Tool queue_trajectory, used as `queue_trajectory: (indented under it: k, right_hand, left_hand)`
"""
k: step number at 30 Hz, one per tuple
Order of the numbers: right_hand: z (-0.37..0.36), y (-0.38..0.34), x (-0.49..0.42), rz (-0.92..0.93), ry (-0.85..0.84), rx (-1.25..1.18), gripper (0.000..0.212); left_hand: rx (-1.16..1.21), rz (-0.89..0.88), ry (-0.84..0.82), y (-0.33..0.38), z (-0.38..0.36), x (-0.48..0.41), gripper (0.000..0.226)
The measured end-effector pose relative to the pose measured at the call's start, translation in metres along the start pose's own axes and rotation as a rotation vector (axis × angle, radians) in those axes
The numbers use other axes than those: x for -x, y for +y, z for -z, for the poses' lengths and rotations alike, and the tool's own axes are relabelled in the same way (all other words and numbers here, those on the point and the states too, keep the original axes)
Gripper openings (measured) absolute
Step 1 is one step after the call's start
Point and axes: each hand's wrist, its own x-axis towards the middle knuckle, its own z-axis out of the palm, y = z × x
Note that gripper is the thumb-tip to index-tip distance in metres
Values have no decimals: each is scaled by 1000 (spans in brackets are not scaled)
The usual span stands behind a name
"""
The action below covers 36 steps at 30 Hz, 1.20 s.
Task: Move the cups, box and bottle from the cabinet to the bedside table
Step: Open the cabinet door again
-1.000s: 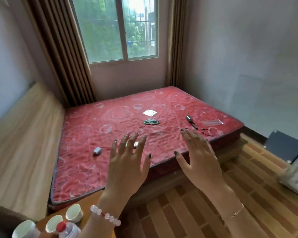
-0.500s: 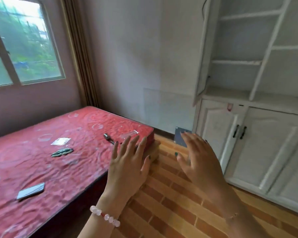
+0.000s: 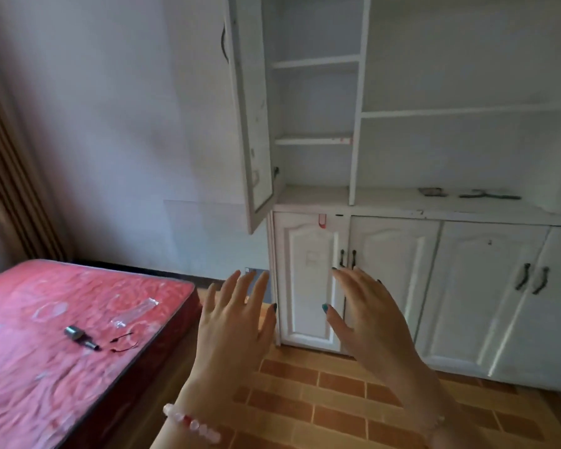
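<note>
While both hands hang in the air before the cabinet (image 3: 402, 196), the left hand (image 3: 237, 325) and right hand (image 3: 370, 319) show fingers spread wide, holding nothing. The upper door (image 3: 253, 124) stands open; the shelves (image 3: 314, 140) behind it look bare. On the cabinet's ledge (image 3: 386, 202), to the right, lie a few small dark things, too blurred to name. The lower doors (image 3: 308, 280) are closed. No cup, box or bottle shows anywhere here. On the bed (image 3: 30, 367), at left, lie a small dark metal cylinder (image 3: 78, 336) and a clear wrapper (image 3: 136, 311).
</note>
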Motion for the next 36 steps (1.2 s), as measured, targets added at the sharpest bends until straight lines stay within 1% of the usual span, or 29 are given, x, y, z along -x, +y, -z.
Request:
queue_trajectory:
  k: [4, 9, 12, 16, 21, 23, 27, 30, 31, 33, 36]
  right_hand:
    - [-13, 25, -35, -32, 15, 46, 66]
    - [-41, 57, -99, -50, 16, 79, 69]
    - [-65, 68, -151, -58, 47, 86, 67]
    - [-90, 74, -231, 3, 93, 69, 59]
    - [-108, 66, -322, 98, 209, 51, 59]
    - [-115, 61, -350, 149, 237, 74, 61]
    - [-135, 52, -401, 284, 249, 22, 57]
    - [-154, 46, -437, 403, 248, 51, 51]
    - [-161, 45, -448, 462, 256, 90, 49]
    - [-173, 41, -469, 612, 271, 186, 47]
    - [-193, 41, -496, 872, 211, 296, 53]
  left_hand:
    - [29, -46, -27, 2, -34, -51, 58]
    - [47, -92, -17, -10, -85, -118, 52]
    - [46, -129, 4, -28, -110, -168, 52]
    - [60, -139, 76, -60, -128, -240, 49]
    - [8, -129, 136, -106, -138, -317, 48]
    - [-19, -114, 159, -123, -138, -334, 47]
    - [-89, -47, 180, -156, -136, -356, 47]
    - [-140, 32, 161, -174, -136, -363, 58]
    - [-158, 56, 154, -179, -137, -362, 60]
    - [-186, 98, 136, -185, -138, -356, 58]
    - [-233, 156, 129, -190, -141, -343, 49]
